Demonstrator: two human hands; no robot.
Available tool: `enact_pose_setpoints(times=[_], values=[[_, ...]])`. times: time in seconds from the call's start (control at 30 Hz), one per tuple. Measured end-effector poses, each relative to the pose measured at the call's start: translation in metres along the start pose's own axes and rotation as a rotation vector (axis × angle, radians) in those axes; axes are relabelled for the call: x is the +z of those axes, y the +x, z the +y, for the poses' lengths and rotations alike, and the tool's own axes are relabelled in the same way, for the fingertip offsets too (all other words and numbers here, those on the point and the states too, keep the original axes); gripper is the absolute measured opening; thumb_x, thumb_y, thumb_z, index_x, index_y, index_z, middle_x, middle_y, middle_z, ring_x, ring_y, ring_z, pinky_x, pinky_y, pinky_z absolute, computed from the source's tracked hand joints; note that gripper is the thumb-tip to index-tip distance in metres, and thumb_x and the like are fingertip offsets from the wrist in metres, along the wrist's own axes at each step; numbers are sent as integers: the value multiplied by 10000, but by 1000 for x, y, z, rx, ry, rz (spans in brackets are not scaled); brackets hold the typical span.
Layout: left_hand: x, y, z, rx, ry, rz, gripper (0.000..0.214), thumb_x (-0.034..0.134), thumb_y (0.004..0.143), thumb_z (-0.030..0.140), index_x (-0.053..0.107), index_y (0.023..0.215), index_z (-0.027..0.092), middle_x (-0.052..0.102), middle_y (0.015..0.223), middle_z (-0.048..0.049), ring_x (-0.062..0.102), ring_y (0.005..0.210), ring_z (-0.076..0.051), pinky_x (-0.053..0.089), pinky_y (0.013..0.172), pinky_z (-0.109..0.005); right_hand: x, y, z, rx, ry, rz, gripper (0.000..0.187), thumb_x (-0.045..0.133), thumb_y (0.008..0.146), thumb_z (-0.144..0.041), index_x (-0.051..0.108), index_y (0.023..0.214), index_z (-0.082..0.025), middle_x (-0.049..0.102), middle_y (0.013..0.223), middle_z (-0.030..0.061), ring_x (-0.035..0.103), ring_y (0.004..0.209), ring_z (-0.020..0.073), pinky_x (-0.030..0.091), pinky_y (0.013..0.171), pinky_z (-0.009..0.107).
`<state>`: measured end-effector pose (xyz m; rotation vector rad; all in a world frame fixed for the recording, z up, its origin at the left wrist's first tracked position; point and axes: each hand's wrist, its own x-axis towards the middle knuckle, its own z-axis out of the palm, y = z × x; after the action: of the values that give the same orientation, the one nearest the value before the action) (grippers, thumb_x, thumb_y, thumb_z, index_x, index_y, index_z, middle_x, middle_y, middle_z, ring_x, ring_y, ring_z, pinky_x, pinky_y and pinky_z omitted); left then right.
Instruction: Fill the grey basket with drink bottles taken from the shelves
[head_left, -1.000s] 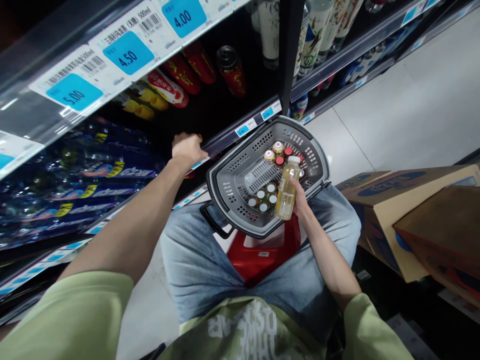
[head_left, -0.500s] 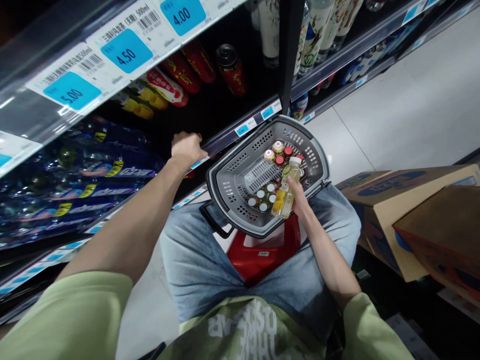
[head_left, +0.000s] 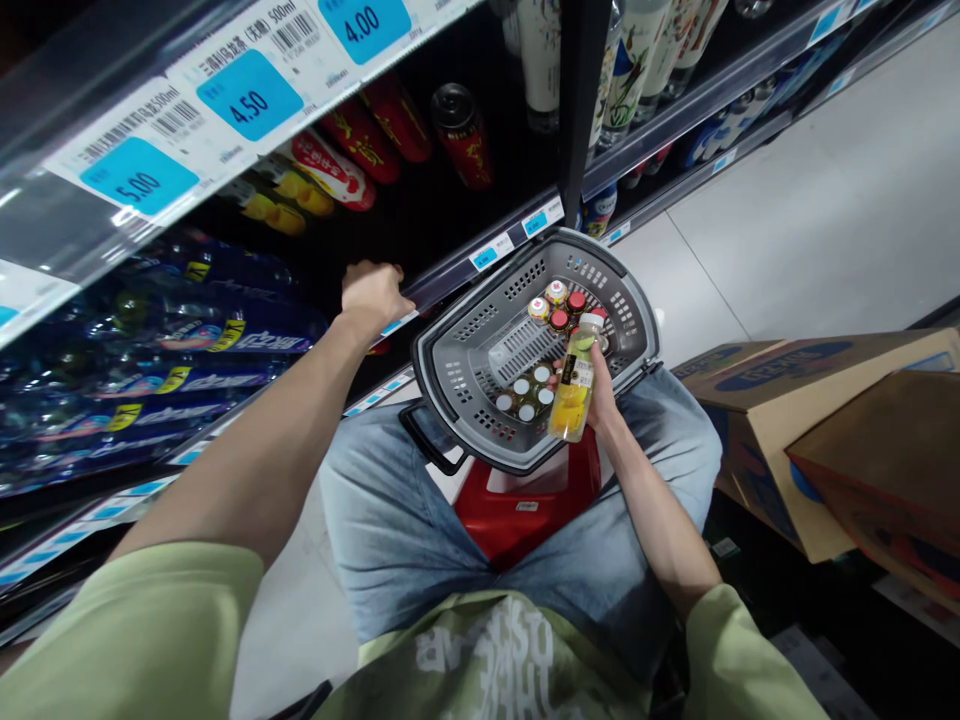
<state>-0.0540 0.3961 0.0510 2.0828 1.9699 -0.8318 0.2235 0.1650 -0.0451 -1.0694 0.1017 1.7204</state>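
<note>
While the left grip (head_left: 373,290) is resting on the shelf edge (head_left: 442,283), its closure unclear, the right grip (head_left: 600,392) is clasping a bottle (head_left: 573,385) over the near-right basket (head_left: 459,350) side, cap (head_left: 591,321) pointing far and slightly right.

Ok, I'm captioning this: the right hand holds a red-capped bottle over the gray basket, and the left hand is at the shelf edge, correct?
Not quite: the bottle in the right hand has a white cap, as the head view shows. The rest stands.
</note>
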Motion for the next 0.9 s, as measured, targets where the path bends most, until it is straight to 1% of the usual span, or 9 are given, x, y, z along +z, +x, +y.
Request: enact_pose_setpoints(times=[0.17,0.33,0.4,0.53,0.6,0.73,0.9], values=[[3,1,-1,0,-37,-2,648,742,876,322,689,1472,73,735,1363,-199,623,1328,-377,464,1203,-482,5,-5,-6,10,52,19,613,678,880,-789,681,1126,-228,769,804,24,797,760,258,664,629,372],[3,1,-1,-1,-60,-13,642,729,892,319,678,1474,54,696,1426,-228,607,1370,-395,437,1237,-530,6,-5,-7,7,63,37,603,646,903,-790,680,1129,-231,760,795,23,788,737,250,642,596,354],[3,1,-1,1,-50,-12,637,726,899,333,680,1467,49,701,1409,-235,623,1348,-394,457,1220,-528,6,-6,-7,14,59,29,609,653,894,-794,680,1128,-233,756,793,21,786,735,250,638,596,352],[3,2,-1,10,12,15,602,728,915,390,717,1432,82,743,1319,-227,665,1261,-369,533,1127,-470,6,-7,-7,28,46,-2,645,693,852,-809,681,1133,-228,754,787,17,781,730,250,635,604,352],[4,3,-2,12,16,21,608,743,903,396,721,1429,93,752,1304,-215,659,1256,-362,534,1128,-470,6,-8,-6,25,37,-15,652,712,833,-812,685,1131,-233,756,787,14,784,739,252,637,615,354],[6,5,-4,14,-4,22,625,752,874,402,728,1417,95,734,1347,-222,649,1270,-376,533,1132,-487,5,-8,-5,4,12,-28,665,756,777,-820,696,1107,-246,757,786,13,796,775,267,644,638,367],[6,5,-4,19,8,23,629,736,879,422,726,1419,100,759,1288,-206,654,1263,-376,538,1126,-467,5,-7,-4,-6,-17,-20,705,756,747,-838,694,1112,-238,754,774,16,806,807,282,654,663,383]])
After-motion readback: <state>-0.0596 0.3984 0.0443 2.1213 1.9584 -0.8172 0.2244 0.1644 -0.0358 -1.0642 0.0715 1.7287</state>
